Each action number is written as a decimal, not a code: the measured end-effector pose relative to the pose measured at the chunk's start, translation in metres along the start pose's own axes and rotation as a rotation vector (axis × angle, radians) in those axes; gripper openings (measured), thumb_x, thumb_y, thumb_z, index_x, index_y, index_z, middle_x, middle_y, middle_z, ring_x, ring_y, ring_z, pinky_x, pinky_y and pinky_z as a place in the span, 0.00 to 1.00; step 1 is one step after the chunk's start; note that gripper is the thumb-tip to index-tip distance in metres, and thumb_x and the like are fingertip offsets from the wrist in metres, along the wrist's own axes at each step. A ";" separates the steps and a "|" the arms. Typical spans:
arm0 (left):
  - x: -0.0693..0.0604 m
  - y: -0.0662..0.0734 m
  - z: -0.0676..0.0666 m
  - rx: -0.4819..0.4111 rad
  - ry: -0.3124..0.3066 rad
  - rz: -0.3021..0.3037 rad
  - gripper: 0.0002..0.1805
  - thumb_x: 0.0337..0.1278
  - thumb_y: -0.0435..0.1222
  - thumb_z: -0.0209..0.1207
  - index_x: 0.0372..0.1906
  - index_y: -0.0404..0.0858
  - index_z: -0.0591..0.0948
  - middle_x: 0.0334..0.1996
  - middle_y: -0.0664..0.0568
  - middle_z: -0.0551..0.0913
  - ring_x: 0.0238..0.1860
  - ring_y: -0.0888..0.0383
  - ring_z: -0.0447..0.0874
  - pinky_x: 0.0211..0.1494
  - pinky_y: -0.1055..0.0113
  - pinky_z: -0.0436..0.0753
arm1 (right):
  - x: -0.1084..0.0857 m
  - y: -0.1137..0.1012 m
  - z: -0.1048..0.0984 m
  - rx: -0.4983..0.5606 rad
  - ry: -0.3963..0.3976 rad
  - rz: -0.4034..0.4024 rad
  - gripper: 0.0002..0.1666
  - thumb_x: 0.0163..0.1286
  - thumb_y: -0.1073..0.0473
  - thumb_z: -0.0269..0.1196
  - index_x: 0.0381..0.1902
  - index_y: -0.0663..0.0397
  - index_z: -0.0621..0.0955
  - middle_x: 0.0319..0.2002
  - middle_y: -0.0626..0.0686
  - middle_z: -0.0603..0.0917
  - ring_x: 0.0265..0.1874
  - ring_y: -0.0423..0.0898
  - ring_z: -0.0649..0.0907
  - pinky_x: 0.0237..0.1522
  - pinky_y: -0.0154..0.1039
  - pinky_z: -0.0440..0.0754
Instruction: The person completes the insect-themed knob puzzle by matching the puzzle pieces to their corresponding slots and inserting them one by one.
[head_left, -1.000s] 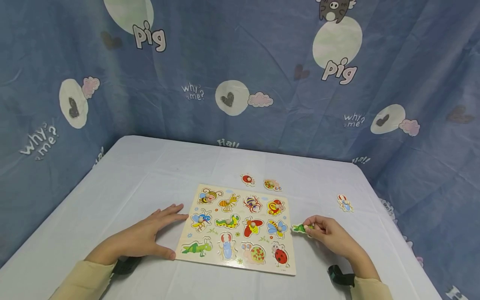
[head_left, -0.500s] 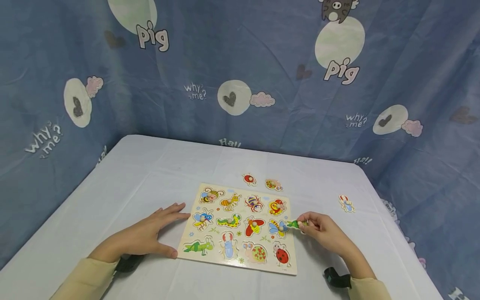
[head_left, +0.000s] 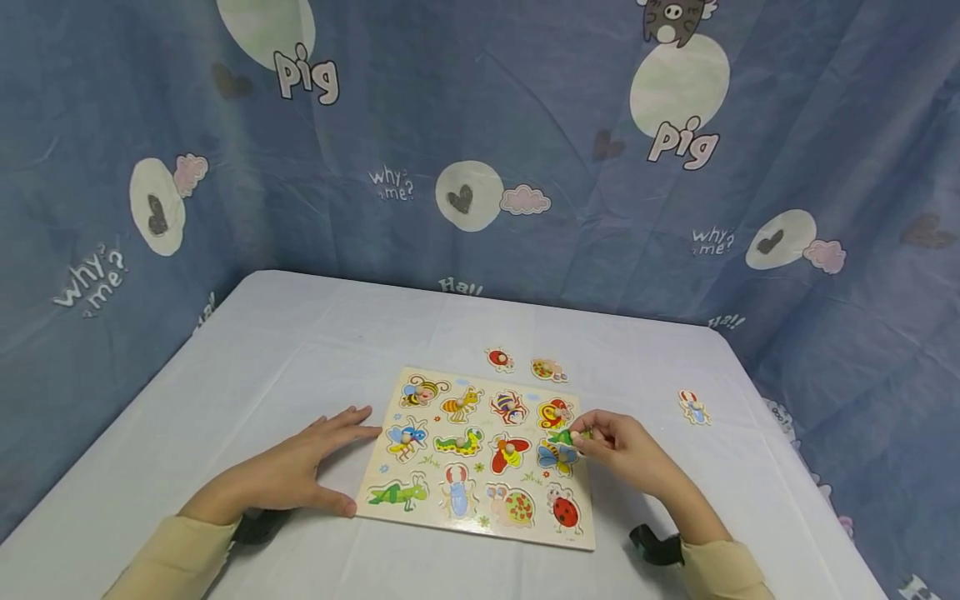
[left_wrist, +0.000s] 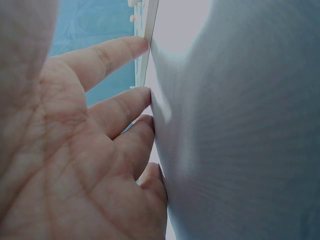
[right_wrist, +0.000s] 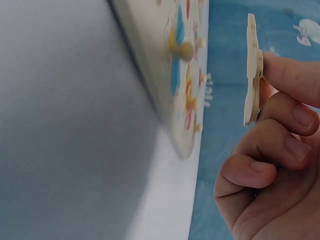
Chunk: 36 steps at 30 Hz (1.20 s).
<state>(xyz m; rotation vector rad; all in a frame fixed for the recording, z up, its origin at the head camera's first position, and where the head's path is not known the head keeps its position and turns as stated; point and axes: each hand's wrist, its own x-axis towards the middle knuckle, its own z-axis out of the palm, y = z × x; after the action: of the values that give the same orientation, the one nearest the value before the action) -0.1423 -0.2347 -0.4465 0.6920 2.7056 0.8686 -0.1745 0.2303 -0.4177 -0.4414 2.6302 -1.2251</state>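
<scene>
A wooden puzzle board [head_left: 480, 468] with insect pictures lies on the table. My right hand [head_left: 626, 454] pinches the green grasshopper piece [head_left: 559, 437] above the board's right side, over the blue-winged dragonfly piece [head_left: 557, 457]. In the right wrist view, that grasshopper piece [right_wrist: 252, 75] is edge-on, raised off the board [right_wrist: 145, 55], with the other fingers of the hand [right_wrist: 280, 150] curled. My left hand [head_left: 292, 467] rests at the board's left edge, fingers spread, thumb at the near left corner. The left wrist view shows the hand's fingertips [left_wrist: 150, 95] along the board's edge [left_wrist: 148, 45].
Beyond the board lie a small ladybug piece [head_left: 499, 359] and a snail piece [head_left: 548, 369]. A stag beetle piece [head_left: 693, 407] lies to the right on the white table [head_left: 330, 333]. A blue printed curtain [head_left: 375, 233] hangs behind.
My right hand has moved left with the grasshopper piece, from beside the board to over its right side. My left hand stays at the board's left edge.
</scene>
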 end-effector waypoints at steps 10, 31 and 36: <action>0.001 -0.002 0.003 -0.008 -0.008 -0.027 0.56 0.28 0.65 0.73 0.72 0.55 0.68 0.80 0.48 0.54 0.80 0.37 0.46 0.78 0.34 0.46 | 0.009 -0.023 0.012 -0.021 -0.039 -0.086 0.08 0.71 0.54 0.63 0.44 0.50 0.82 0.19 0.45 0.65 0.17 0.35 0.63 0.19 0.29 0.64; -0.001 -0.001 0.000 -0.004 0.000 -0.001 0.56 0.29 0.66 0.73 0.72 0.52 0.68 0.79 0.46 0.55 0.79 0.34 0.47 0.77 0.32 0.47 | 0.025 -0.057 0.044 -0.048 -0.111 -0.145 0.06 0.69 0.55 0.65 0.42 0.50 0.82 0.19 0.45 0.67 0.17 0.34 0.63 0.19 0.27 0.63; -0.001 -0.002 0.001 -0.010 0.001 -0.007 0.56 0.29 0.66 0.73 0.72 0.53 0.68 0.79 0.46 0.55 0.79 0.35 0.46 0.77 0.32 0.46 | 0.026 -0.063 0.052 -0.060 -0.121 -0.142 0.05 0.70 0.55 0.64 0.42 0.47 0.82 0.19 0.44 0.67 0.16 0.35 0.61 0.19 0.27 0.63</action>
<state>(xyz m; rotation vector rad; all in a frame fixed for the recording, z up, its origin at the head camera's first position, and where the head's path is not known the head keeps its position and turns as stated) -0.1421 -0.2358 -0.4480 0.6794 2.7008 0.8800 -0.1714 0.1461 -0.4039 -0.7013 2.5760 -1.1232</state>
